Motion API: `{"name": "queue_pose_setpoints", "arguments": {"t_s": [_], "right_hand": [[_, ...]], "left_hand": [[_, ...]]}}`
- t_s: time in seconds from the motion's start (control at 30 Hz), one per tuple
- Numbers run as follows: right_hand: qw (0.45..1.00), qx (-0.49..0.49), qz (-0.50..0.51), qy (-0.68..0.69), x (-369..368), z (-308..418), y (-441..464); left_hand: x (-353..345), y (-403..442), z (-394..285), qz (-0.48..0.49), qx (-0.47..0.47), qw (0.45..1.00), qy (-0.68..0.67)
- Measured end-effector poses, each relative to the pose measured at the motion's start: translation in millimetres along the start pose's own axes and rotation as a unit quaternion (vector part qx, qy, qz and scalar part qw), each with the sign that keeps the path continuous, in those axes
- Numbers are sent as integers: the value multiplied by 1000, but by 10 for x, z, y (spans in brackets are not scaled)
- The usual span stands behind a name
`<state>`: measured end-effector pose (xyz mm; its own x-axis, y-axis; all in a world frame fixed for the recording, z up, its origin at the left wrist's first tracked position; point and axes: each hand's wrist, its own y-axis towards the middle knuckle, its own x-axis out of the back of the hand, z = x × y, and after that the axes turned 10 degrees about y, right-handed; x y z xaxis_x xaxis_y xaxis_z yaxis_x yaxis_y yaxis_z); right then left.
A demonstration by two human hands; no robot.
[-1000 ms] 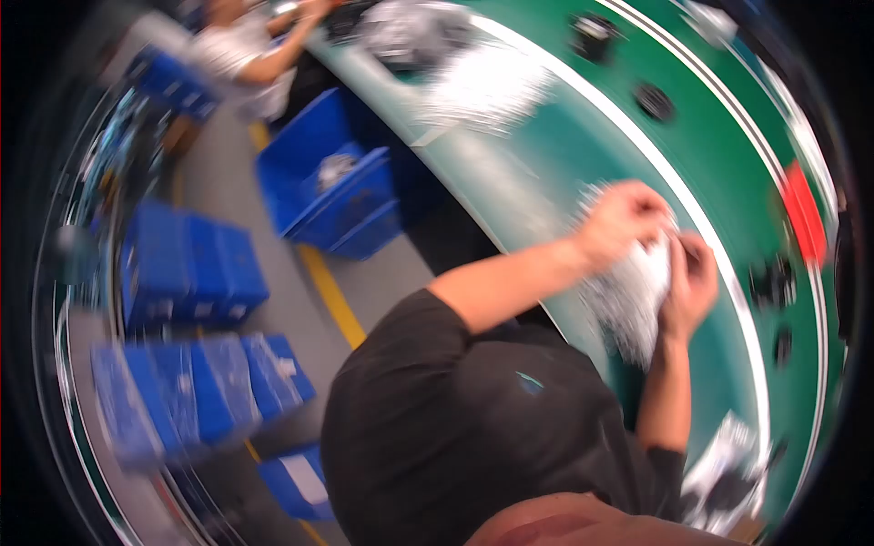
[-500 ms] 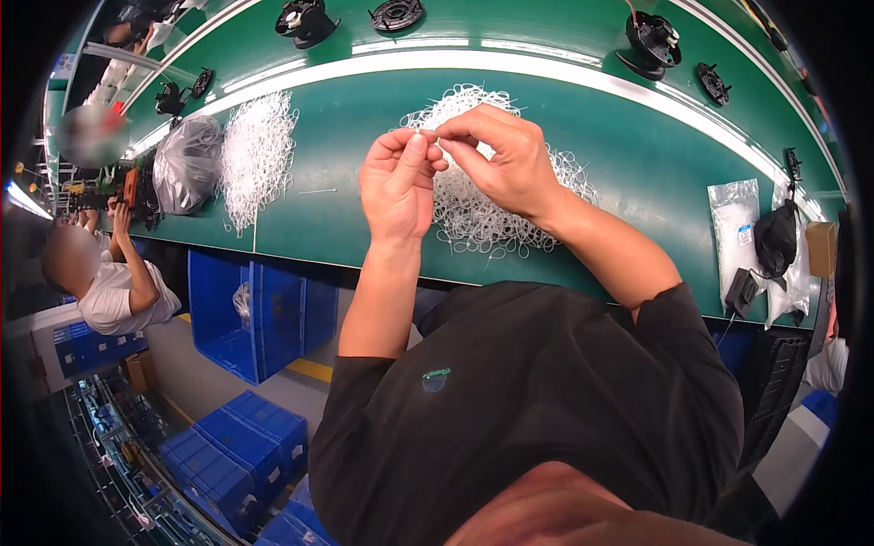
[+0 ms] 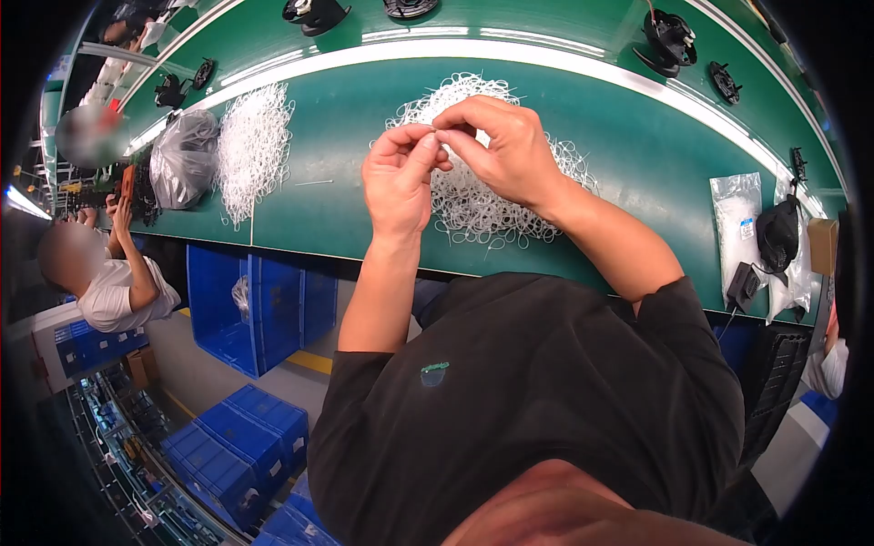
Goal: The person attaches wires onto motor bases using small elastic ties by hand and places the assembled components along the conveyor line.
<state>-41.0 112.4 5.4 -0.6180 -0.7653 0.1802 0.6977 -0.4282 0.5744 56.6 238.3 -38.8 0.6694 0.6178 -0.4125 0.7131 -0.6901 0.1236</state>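
My left hand (image 3: 399, 177) and my right hand (image 3: 501, 150) meet fingertip to fingertip above a large pile of looped white ties (image 3: 492, 214). Each hand is closed in a pinch. What lies between the fingertips is too small to make out. To the left, a second pile of white ties (image 3: 255, 150) lies on the green table (image 3: 337, 214). One straight white tie (image 3: 313, 183) rests alone between the two piles.
A grey plastic bag (image 3: 185, 159) stands left of the piles, near a co-worker in white (image 3: 123, 291). Black round parts (image 3: 669, 41) sit along the back. Clear bags (image 3: 736, 227) and a black pouch (image 3: 777, 235) lie right. Blue crates (image 3: 238, 446) stand on the floor.
The view has swung round from a blurred, tilted angle and settled. Both hands stay pinched together over the pile, with only slight movement in the last half second.
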Motion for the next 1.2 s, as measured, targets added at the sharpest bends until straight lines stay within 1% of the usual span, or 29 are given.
{"name": "queue_pose_setpoints", "arguments": {"t_s": [0.07,0.17,0.2,0.23,0.3,0.37,0.4,0.43,0.47,0.5,0.53,0.57,0.6,0.63,0.67,0.7,0.8,0.9,0.93,0.97,1.03,1.07,1.1,1.17,1.2], "right_hand": [[999,-42,9,19,-2,21,3],[998,-61,7,18,-32,15,-7],[998,-63,18,0,-35,-34,-15],[997,-69,37,-11,-28,-68,-17],[994,-77,72,-39,26,-107,15],[992,-64,82,-71,88,-93,48],[989,-70,86,-101,137,-29,84],[987,-76,82,-114,191,-35,84],[984,-81,72,-138,230,-80,91],[987,-95,65,-116,252,-193,89],[985,-99,71,-119,304,-356,76],[985,-101,85,-112,274,-364,124],[987,-79,97,-103,281,-472,128],[986,-66,103,-115,228,-447,139],[986,-103,102,-77,204,-478,142],[986,-97,112,-81,213,-457,168],[985,-94,127,-74,120,-337,154],[984,-65,151,-74,137,-238,178],[981,-91,159,-70,157,-216,179],[983,-90,151,-48,122,-190,181],[986,-90,140,-3,-15,-57,159],[984,-87,151,26,-89,19,149],[983,-86,154,44,-159,91,130],[980,-82,162,80,-276,182,111],[973,-113,163,116,-298,169,94]], "left_hand": [[-13,-26,-3,0,-8,999,49],[35,-46,-27,-7,-12,988,154],[32,-53,-98,-2,1,986,167],[95,-55,-153,20,4,977,213],[289,-41,-269,-28,-50,915,400],[650,-10,-433,-75,-121,818,558],[828,-12,-509,-89,-94,794,593],[1034,-2,-504,-71,-121,747,649],[1257,-8,-516,-68,-143,684,712],[1374,-19,-531,-62,-105,657,744],[1500,-56,-518,-66,-94,669,734],[1628,-25,-527,-26,-81,616,783],[1674,-7,-551,13,-35,615,788],[1857,49,-432,14,-32,662,748],[1891,95,-446,19,-13,670,742],[1872,118,-480,32,5,680,732],[1759,42,-613,43,-14,638,769],[1683,29,-556,18,-46,654,755],[1602,23,-568,18,-66,700,711],[1479,24,-583,4,-103,751,652],[1160,51,-550,-41,-175,852,492],[924,8,-636,-37,-127,908,397],[697,-42,-713,-32,-77,952,296],[412,-29,-643,0,-57,992,113],[286,-33,-615,13,-70,997,28]]}}
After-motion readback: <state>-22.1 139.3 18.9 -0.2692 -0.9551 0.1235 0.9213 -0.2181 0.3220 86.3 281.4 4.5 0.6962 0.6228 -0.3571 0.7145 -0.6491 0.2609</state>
